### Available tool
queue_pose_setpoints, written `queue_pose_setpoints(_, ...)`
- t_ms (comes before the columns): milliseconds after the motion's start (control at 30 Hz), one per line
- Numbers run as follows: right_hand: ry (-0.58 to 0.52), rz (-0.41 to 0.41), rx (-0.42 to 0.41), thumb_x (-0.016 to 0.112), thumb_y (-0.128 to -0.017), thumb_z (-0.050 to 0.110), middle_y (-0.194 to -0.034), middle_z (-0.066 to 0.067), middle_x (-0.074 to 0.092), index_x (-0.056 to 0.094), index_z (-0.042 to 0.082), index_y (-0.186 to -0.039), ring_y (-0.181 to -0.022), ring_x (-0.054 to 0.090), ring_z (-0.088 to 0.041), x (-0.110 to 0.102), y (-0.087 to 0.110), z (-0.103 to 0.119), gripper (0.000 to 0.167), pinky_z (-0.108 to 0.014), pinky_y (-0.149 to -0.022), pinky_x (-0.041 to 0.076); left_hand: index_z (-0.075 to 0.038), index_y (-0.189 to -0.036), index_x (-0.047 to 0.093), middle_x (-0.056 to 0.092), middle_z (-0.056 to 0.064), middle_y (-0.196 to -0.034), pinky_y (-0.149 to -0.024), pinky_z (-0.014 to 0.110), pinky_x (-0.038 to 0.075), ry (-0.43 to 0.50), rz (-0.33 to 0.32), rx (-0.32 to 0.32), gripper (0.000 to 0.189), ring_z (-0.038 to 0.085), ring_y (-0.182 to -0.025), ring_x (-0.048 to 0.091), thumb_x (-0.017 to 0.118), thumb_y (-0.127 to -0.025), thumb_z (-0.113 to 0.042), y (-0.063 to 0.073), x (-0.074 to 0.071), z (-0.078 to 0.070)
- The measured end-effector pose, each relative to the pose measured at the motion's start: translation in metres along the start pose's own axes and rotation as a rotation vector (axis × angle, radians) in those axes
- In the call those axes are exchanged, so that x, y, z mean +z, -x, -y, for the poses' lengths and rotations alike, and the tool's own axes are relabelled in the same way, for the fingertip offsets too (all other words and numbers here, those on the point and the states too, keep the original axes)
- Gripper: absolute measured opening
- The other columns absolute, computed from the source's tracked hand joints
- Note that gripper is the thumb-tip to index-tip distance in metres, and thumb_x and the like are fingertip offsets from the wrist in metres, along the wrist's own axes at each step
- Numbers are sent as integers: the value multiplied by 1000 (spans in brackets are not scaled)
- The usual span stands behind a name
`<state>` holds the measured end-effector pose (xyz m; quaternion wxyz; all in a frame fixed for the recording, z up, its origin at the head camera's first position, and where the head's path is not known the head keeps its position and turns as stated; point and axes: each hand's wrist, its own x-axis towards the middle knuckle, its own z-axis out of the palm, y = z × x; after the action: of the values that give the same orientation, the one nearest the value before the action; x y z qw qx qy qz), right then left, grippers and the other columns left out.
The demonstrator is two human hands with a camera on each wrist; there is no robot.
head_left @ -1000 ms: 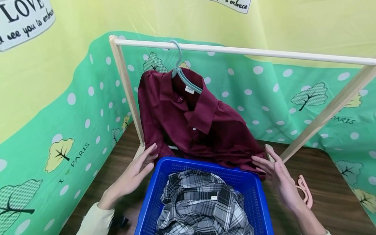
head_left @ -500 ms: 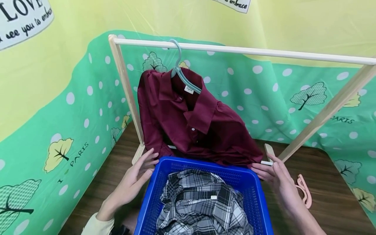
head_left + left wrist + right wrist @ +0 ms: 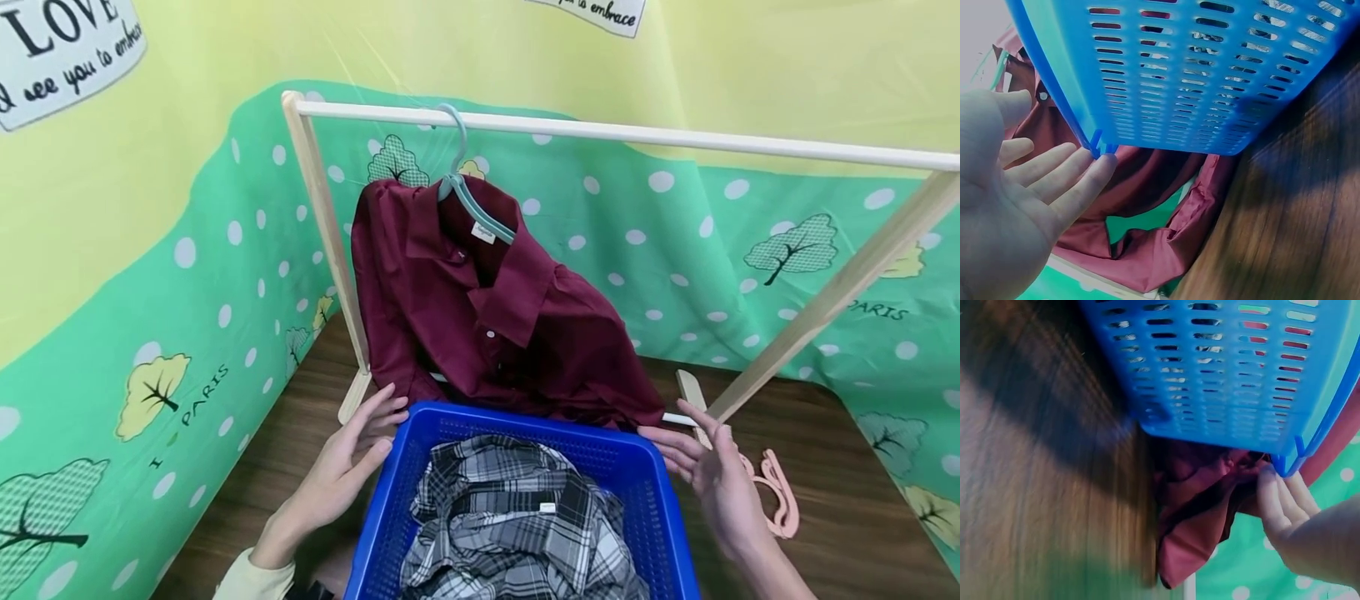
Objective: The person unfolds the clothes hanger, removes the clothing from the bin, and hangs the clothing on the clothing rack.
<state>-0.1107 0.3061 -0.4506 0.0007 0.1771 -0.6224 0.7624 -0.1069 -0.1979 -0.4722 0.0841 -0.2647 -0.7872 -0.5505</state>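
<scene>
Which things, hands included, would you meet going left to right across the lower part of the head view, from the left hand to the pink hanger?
Left hand, blue basket, right hand, pink hanger.

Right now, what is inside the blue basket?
The basket holds a crumpled grey checked shirt with a small white label showing. Anything beneath the shirt is covered and cannot be seen.

LOVE (image 3: 63,29), PARIS (image 3: 205,393), embrace (image 3: 605,17) — on backdrop (image 3: 607,212)
</scene>
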Motion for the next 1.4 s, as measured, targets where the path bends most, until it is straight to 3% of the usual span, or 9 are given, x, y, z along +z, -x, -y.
queue_pose_setpoints(167, 8, -188, -99, 18, -124, 28, -125, -6, 82, 47, 16, -158, -115, 77, -14, -4, 1, -3, 45, -24, -95, 59, -21, -175, 32, 53, 14, -165, -109, 27, 55, 38, -13, -23, 72, 20, -146, 59, 56, -112, 5, 2, 0, 3)
queue_pose_setpoints(233, -2, -198, -89, 19, -124, 30, -129, -3, 81, 42, 19, -160, -119, 75, -11, -8, -1, -4, 44, -23, -97, 57, -22, -175, 32, 51, 13, -167, -110, 28, 55, 60, -9, -40, 73, 22, -148, 57, 57, -111, 4, 3, 1, 5)
queue_pose_setpoints(400, -45, -71, 24, 14, -122, 43, -140, 0, 75, 5, 16, -175, -129, 71, -11, -16, -11, -10, 60, -24, -104, 57, -25, -175, 32, 51, 12, -168, -109, 28, 56, 80, 14, -85, 75, 23, -146, 60, 62, -111, 0, 7, 6, 9)
queue_pose_setpoints(567, -6, 22, 136, 8, -118, 57, -142, 7, 72, -22, 8, -174, -131, 67, -7, -17, -23, -17, 80, -21, -106, 54, -23, -175, 31, 52, 17, -166, -108, 27, 56, 124, 17, -109, 78, 25, -142, 63, 66, -109, 0, 8, 9, 11)
queue_pose_setpoints(700, -92, 141, 160, 1, -115, 60, -148, 10, 68, -30, 16, -171, -137, 62, -5, -21, -29, -22, 78, -22, -109, 52, -20, -174, 32, 52, 19, -166, -107, 28, 57, 156, 5, -108, 80, 26, -141, 63, 69, -107, 3, 8, 10, 12)
queue_pose_setpoints(967, -575, 389, 163, -4, -113, 58, -166, -11, 55, -21, 38, -172, -155, 51, -18, -24, -35, -32, 64, -37, -122, 48, -17, -173, 34, 53, 21, -165, -106, 28, 58, 196, -6, -116, 80, 20, -140, 64, 70, -105, 4, 7, 10, 12)
queue_pose_setpoints(1100, -606, 398, 179, -4, -113, 59, -168, -12, 54, -19, 38, -170, -156, 49, -19, -21, -35, -33, 63, -39, -123, 47, -17, -173, 35, 53, 22, -165, -105, 28, 58, 200, -8, -118, 80, 18, -139, 64, 71, -105, 4, 7, 10, 13)
queue_pose_setpoints(1267, -649, 396, 228, -3, -112, 62, -168, -11, 54, -32, 41, -168, -155, 50, -21, -19, -36, -35, 66, -42, -123, 47, -18, -173, 35, 53, 21, -165, -105, 29, 59, 204, -5, -124, 79, 18, -139, 64, 71, -105, 3, 7, 10, 14)
queue_pose_setpoints(1400, -683, 459, 278, -6, -110, 64, -172, -9, 48, -35, 45, -167, -158, 47, -22, -21, -41, -38, 66, -44, -126, 44, -18, -173, 35, 53, 21, -166, -105, 29, 59, 207, -2, -125, 79, 20, -140, 64, 71, -106, 3, 7, 10, 15)
